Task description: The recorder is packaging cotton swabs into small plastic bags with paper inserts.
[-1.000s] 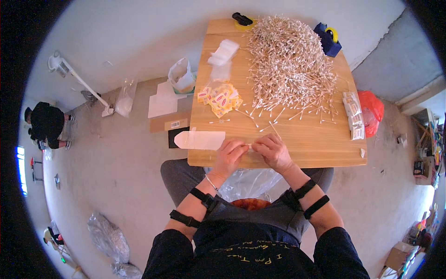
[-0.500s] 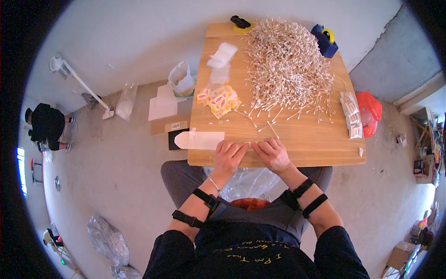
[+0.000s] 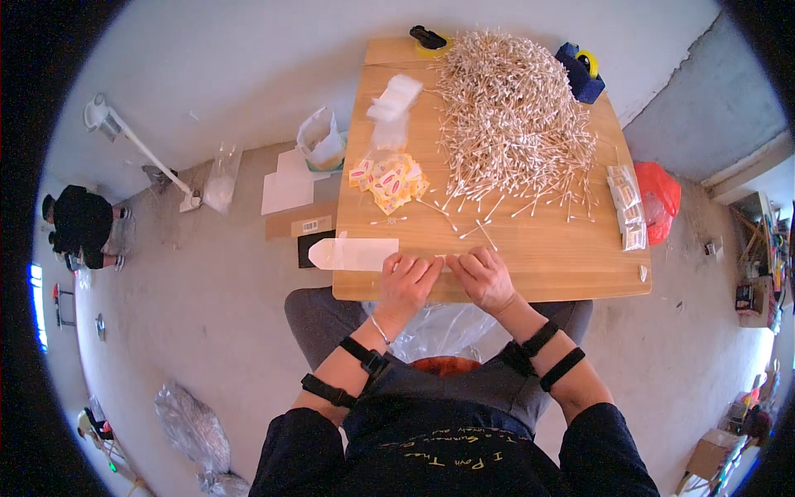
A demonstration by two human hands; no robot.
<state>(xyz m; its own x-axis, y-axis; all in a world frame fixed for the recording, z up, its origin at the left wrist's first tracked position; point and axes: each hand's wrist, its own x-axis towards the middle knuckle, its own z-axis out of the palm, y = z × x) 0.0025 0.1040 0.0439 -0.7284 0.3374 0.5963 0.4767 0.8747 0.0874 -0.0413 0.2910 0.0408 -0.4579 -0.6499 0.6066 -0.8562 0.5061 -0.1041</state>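
My left hand (image 3: pixel 409 280) and my right hand (image 3: pixel 484 278) meet fingertip to fingertip over the table's front edge. Both are closed in a pinch on a small whitish thing (image 3: pixel 441 258) that shows only as a sliver between them; its kind is too small to tell. Beside my left knuckles lies a flat white sheet (image 3: pixel 364 253) with a tapered left end. A few loose cotton swabs (image 3: pixel 490 235) rest just beyond my right fingers. Farther back rises a large heap of cotton swabs (image 3: pixel 513 116).
Small yellow-and-white cards (image 3: pixel 391 184) and clear plastic bags (image 3: pixel 396 96) occupy the left of the wooden table (image 3: pixel 571 265). Filled packs (image 3: pixel 627 207) line its right edge, near a red bag (image 3: pixel 657 199). Tape dispensers (image 3: pixel 580 73) stand at the back. A person (image 3: pixel 81 225) is far left.
The view has shifted very slightly. Both hands keep their pinch at nearly the same spot, and the things on the table lie as before.
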